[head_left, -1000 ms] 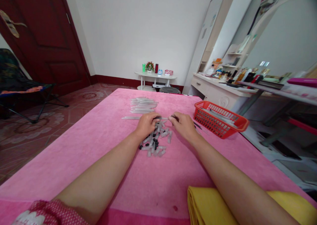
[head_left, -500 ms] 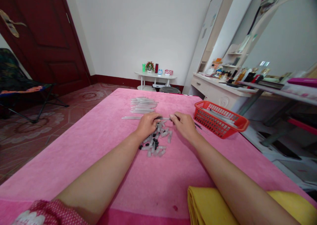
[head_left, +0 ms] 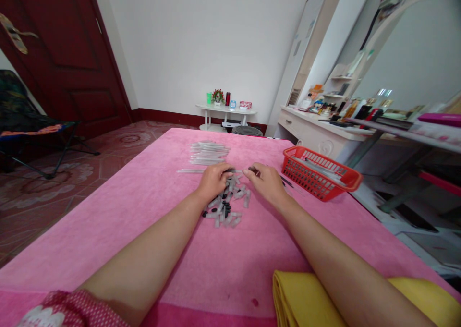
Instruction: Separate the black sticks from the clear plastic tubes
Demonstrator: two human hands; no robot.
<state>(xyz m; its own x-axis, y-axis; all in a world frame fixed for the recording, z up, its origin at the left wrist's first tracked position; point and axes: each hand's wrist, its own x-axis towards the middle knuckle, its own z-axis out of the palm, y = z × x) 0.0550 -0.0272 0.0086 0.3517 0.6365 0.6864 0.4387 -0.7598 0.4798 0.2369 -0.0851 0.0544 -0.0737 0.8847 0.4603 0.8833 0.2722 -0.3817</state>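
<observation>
My left hand (head_left: 215, 179) is closed round a slim, pale pen-like stick (head_left: 238, 171); its dark part shows at my fingertips. My right hand (head_left: 264, 179) pinches the other end from the right, so the stick spans the short gap between both hands. Just below them lies a loose pile of translucent caps (head_left: 237, 192) mixed with small black plugs (head_left: 226, 208). A clear tube (head_left: 190, 171) sticks out left of my left hand; whether it is held or lies on the cloth I cannot tell. Beyond it is a stack of clear pen-like tubes (head_left: 209, 153).
A red plastic basket (head_left: 320, 192) holding more thin sticks (head_left: 319, 169) stands right of my right hand. Thin black sticks (head_left: 287, 181) lie beside it. The table has a pink cloth (head_left: 118, 211). Folded yellow fabric (head_left: 302, 298) lies under my right forearm.
My right hand has moved slightly left, and its fingertips are closer to my left hand along the stick. My left hand has barely moved.
</observation>
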